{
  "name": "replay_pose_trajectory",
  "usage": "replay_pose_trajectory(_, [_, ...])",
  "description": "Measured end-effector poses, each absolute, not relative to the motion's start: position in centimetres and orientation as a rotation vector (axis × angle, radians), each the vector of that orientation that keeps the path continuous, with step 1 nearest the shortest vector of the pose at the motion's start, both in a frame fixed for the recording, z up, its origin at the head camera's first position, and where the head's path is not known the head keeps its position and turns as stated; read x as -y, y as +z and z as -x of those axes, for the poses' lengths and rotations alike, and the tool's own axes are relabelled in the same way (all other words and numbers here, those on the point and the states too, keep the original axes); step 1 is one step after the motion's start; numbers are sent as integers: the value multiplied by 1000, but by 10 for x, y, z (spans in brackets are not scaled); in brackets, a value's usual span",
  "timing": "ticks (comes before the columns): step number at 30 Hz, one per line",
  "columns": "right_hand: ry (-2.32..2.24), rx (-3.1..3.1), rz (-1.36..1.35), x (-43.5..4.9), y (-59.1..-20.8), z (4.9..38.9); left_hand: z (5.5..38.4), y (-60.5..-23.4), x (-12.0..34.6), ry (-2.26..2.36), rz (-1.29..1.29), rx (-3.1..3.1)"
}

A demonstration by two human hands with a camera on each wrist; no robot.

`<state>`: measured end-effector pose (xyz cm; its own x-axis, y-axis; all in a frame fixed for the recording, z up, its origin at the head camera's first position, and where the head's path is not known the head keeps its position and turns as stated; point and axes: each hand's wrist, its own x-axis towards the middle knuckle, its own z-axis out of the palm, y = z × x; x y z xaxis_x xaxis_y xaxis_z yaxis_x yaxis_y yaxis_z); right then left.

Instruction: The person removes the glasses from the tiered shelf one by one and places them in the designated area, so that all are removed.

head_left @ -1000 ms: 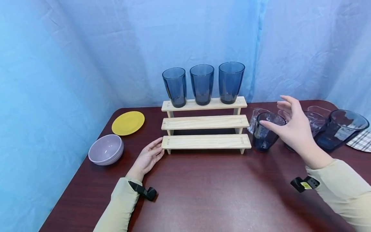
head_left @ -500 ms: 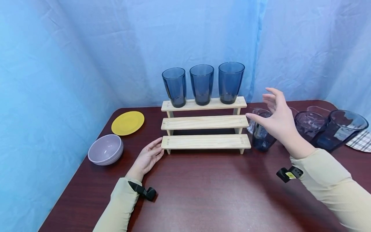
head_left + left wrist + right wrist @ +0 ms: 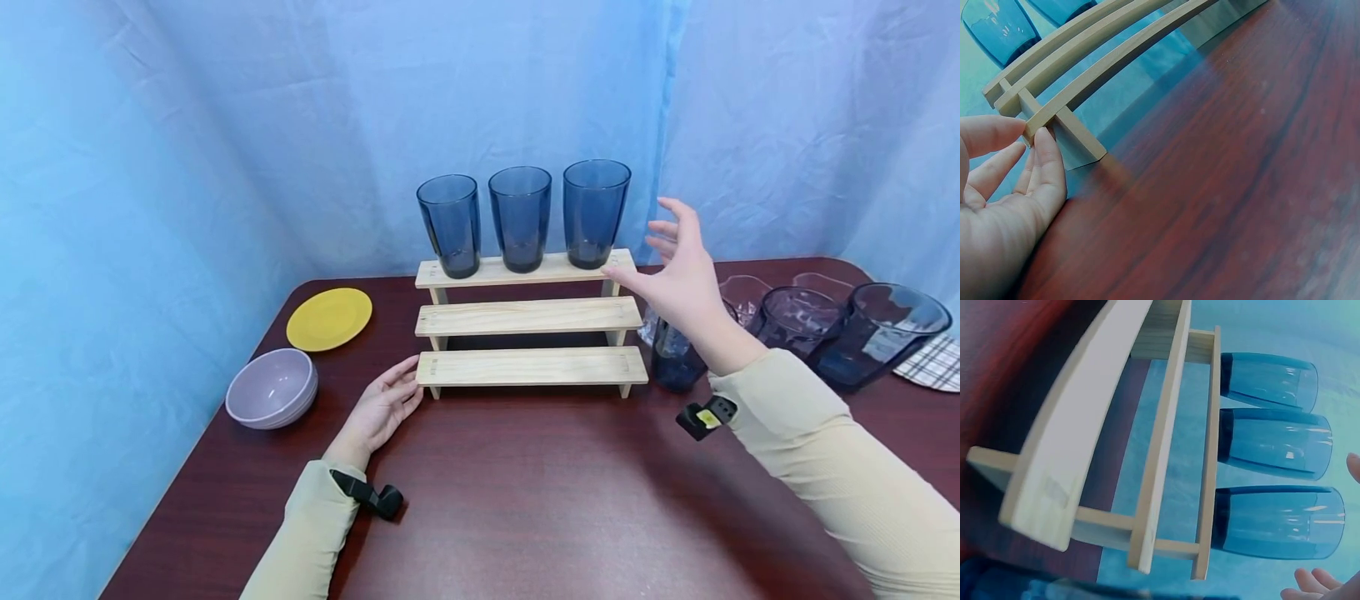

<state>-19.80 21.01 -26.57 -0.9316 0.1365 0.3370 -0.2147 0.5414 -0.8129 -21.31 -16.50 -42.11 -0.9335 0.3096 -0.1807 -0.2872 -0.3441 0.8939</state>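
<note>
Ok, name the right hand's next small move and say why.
Probably shift the right hand left and close it around the rightmost top-shelf glass: the hand is empty and spread toward that glass, while the left hand holds the wooden rack by its lower left end.

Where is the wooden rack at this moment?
In the head view, the wooden rack is central, toward the back of the table; the left hand pinches its lower left end, and three blue glasses stand on top.

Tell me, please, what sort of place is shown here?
Probably a staged tabletop workspace: blue cloth hangs behind a dark table, where a tiered wooden rack bears three blue glasses.
</note>
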Motion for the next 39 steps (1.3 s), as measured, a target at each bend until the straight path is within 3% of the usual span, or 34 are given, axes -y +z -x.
replay_pose_trajectory(21, [1535, 2365, 134, -183, -256, 253, 212, -419, 165, 2314, -31, -1537])
replay_pose_trajectory(39, [1513, 2386, 190, -184, -258, 268, 213, -420, 165, 2314, -32, -1540])
